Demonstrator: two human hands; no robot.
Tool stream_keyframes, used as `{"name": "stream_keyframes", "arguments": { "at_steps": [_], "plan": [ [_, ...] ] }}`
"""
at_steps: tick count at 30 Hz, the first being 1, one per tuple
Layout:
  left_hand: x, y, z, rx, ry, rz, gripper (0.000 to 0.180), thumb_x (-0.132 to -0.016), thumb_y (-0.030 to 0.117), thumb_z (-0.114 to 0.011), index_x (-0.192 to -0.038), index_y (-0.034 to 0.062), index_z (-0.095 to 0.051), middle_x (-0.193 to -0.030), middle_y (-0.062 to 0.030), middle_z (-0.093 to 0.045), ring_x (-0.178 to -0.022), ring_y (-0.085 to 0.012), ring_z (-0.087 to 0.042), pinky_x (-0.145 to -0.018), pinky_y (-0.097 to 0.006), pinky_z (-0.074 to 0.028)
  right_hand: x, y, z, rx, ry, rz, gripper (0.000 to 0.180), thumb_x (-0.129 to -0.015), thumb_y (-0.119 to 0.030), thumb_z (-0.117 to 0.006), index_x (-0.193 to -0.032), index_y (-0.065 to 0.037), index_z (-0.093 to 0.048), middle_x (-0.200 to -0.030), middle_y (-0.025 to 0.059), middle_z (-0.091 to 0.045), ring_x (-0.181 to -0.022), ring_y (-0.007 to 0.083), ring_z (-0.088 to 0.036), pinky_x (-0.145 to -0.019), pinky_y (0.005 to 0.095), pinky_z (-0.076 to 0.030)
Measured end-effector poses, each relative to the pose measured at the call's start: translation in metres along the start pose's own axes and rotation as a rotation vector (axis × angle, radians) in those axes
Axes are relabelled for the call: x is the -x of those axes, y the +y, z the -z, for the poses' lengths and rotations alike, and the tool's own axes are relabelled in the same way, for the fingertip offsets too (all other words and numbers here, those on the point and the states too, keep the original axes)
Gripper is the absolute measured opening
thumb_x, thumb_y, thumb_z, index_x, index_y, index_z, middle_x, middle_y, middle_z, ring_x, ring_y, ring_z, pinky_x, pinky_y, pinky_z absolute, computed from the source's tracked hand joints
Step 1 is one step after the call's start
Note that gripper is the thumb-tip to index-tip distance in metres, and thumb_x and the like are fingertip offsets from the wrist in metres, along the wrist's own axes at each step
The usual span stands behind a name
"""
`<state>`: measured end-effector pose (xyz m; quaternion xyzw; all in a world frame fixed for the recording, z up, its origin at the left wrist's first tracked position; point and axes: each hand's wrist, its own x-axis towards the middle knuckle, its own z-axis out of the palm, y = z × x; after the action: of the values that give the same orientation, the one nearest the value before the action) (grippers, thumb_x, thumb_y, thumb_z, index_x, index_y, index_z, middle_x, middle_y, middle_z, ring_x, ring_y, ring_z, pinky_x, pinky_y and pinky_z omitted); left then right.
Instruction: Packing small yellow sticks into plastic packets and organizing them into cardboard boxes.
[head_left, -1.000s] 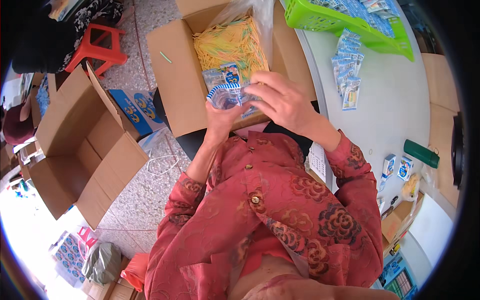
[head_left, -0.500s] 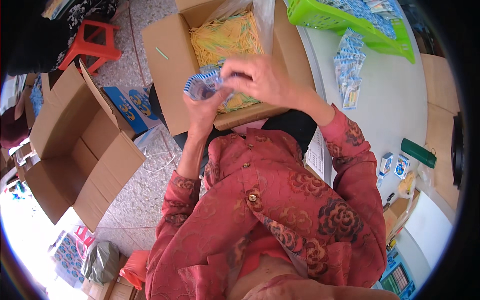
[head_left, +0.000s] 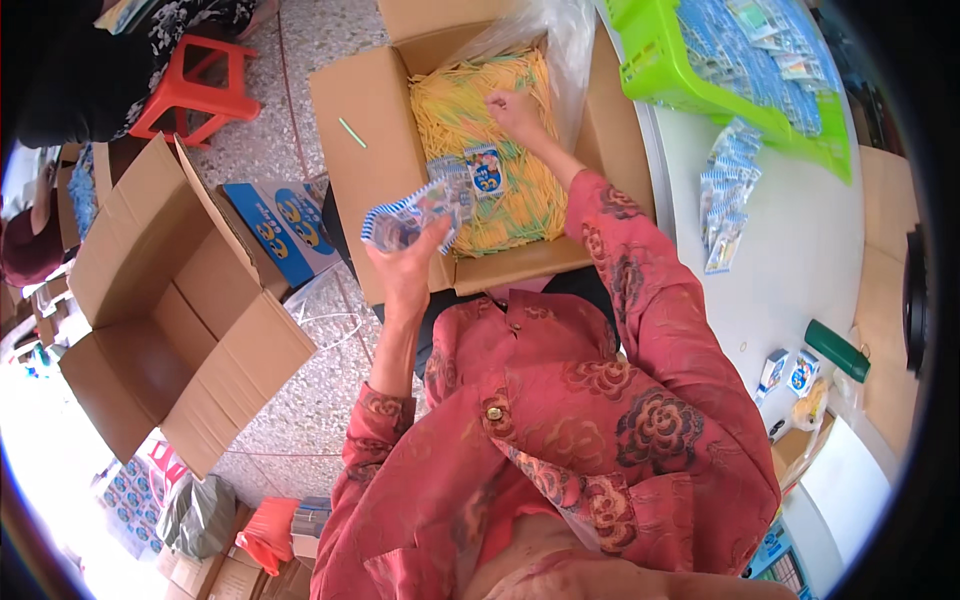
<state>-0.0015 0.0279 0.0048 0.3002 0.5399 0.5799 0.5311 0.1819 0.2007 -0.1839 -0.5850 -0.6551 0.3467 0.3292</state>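
Note:
My left hand (head_left: pixel 403 275) grips a bunch of clear plastic packets (head_left: pixel 408 218) with blue-and-white striped edges, at the near left edge of a cardboard box (head_left: pixel 352 160). The box holds a heap of thin yellow and green plastic sticks (head_left: pixel 458 92). Over the far right part of the heap is my right hand (head_left: pixel 514 112), its fingers curled together; whether a stick is between them is too small to tell. Between the hands, a small blue printed packet (head_left: pixel 485 170) lies on the sticks, with more clear packets beside it, partly behind the held bunch.
One green stick (head_left: pixel 352 132) lies on the box's left flap. To the right, a white table (head_left: pixel 790 240) bears a green basket (head_left: pixel 715 98) of packets and a row of packets (head_left: pixel 730 195). An open cardboard box (head_left: pixel 190 320) and a red stool (head_left: pixel 200 88) stand left.
My right hand has left the packets in my left hand and moved over the sticks. The blue packet now shows on the heap. The whole view has shifted slightly.

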Motion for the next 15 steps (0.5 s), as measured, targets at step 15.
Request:
{"name": "stream_keyframes", "arguments": {
  "at_steps": [15],
  "plan": [
    [-0.036,-0.025,-0.003,-0.101,0.033,0.147,0.023,-0.070,0.001,-0.069,-0.090,-0.0031,-0.060,-0.085,-0.0054,-0.061,-0.077,-0.0112,-0.058,-0.070,-0.026,-0.048,-0.043,0.009,-0.052,0.558,-0.153,-0.098,0.016,-0.071,-0.011,-0.054,-0.083,0.000,-0.054,-0.087,0.0213,-0.060,-0.078,0.0381,-0.059,-0.068,0.0438,-0.048]
  ]
}}
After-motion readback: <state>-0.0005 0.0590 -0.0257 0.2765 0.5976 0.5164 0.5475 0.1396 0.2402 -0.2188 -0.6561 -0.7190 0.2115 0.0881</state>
